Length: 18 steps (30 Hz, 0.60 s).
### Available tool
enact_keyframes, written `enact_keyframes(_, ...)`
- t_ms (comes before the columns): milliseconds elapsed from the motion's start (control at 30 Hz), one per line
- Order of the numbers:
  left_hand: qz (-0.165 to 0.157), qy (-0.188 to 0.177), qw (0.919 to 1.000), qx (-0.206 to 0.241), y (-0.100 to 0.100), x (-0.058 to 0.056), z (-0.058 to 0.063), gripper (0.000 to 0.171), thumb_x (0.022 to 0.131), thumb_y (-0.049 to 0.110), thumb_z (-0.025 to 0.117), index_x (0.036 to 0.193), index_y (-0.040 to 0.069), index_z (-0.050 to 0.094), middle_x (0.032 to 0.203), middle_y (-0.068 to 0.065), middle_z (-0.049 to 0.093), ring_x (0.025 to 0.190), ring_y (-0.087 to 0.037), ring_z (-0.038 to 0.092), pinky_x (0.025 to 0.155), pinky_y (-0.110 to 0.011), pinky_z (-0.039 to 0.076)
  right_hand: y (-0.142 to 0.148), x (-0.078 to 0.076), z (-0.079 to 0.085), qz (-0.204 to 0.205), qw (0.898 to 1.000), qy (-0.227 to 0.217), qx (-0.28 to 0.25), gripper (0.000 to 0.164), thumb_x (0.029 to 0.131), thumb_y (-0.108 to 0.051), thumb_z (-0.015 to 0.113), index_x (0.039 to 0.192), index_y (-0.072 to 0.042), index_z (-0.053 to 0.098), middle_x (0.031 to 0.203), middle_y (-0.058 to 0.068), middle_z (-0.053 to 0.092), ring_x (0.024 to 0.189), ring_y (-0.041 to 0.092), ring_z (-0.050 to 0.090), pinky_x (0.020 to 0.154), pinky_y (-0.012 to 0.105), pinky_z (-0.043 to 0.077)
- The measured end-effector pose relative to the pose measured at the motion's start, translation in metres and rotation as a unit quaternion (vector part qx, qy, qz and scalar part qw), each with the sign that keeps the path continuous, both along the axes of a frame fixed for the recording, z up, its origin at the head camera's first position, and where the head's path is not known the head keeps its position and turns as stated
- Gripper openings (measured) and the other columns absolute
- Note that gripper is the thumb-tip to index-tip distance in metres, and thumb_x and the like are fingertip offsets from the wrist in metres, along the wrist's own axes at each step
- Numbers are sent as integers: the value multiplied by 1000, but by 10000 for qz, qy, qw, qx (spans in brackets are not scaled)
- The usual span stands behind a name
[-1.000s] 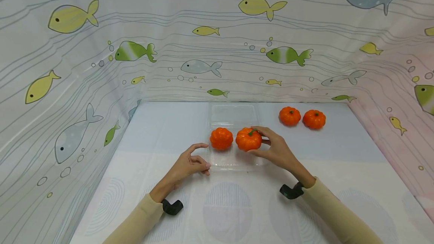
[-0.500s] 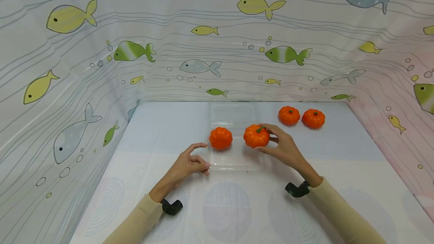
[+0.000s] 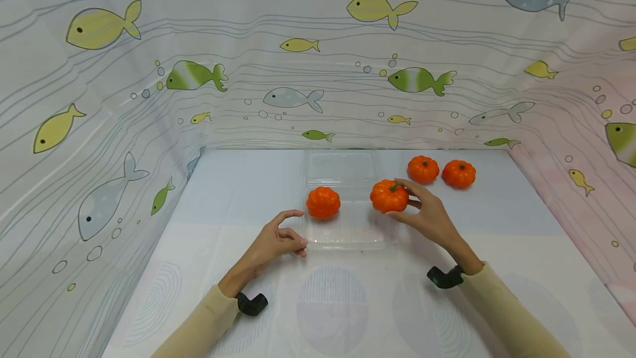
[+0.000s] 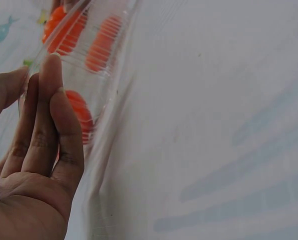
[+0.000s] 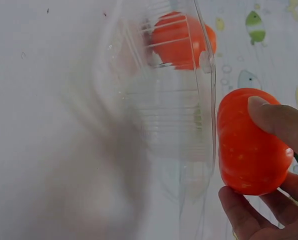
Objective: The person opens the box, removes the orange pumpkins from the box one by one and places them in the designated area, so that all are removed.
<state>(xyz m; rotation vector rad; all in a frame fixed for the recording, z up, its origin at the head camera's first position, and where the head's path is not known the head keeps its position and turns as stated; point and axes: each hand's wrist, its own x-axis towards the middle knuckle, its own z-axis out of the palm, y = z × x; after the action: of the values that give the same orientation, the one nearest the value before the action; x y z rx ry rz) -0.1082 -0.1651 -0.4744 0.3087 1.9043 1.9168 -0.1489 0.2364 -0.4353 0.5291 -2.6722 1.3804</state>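
A clear plastic clamshell box (image 3: pixel 348 235) lies with its lid (image 3: pixel 342 168) folded back. Inside, at the left, sits a small orange pumpkin (image 3: pixel 323 203). My right hand (image 3: pixel 429 215) grips another orange pumpkin (image 3: pixel 390 196) with a green stem, thumb on the near side and fingers on the far side. The right wrist view shows this held pumpkin (image 5: pixel 254 145) just beyond the box's rim. Beside the box's left edge rests my left hand (image 3: pixel 273 243), its fingertips at the wall. In the left wrist view the fingers of this hand (image 4: pixel 39 145) are fairly straight.
Two more orange pumpkins, one (image 3: pixel 423 169) beside the other (image 3: pixel 459 174), stand at the back right of the table (image 3: pixel 238 192). A fish-patterned curtain (image 3: pixel 258 59) encloses the back and both sides.
My right hand has carried the pumpkin rightward and slightly away, from over the box to its right edge. The left hand and the pumpkin in the box have stayed in place.
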Motion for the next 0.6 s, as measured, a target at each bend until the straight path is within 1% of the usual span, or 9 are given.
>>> enact_keyframes(133,9,-13,10000,-26,0,0,0,75,93,8,77,156,13,35,101,-32,70,84,-39,74,92,-43,57,8,-1,-2,-117,9999,76,0,80,82,-24,90,149,-8,51,149,12,53,129,32,56,96,42,53)
enact_keyframes(300,-22,29,10000,-41,0,0,-1,76,94,8,77,156,11,34,102,-31,71,85,-38,74,91,-42,57,18,-3,-5,-244,9996,159,-17,80,81,-21,91,149,-7,51,143,14,56,127,33,56,95,43,53)
enact_keyframes(500,-8,4,10000,-39,0,0,0,75,94,9,77,156,13,35,101,-31,71,85,-40,74,91,-43,57,29,-5,-8,-396,9990,188,52,80,82,-19,90,150,-6,49,144,17,55,128,36,55,96,47,52)
enact_keyframes(600,8,-10,10000,-45,0,-1,0,74,93,9,78,155,14,36,100,-29,71,85,-40,74,92,-43,56,35,-7,-11,-513,9985,183,82,81,82,-20,90,150,-5,49,143,17,55,128,36,55,96,45,51)
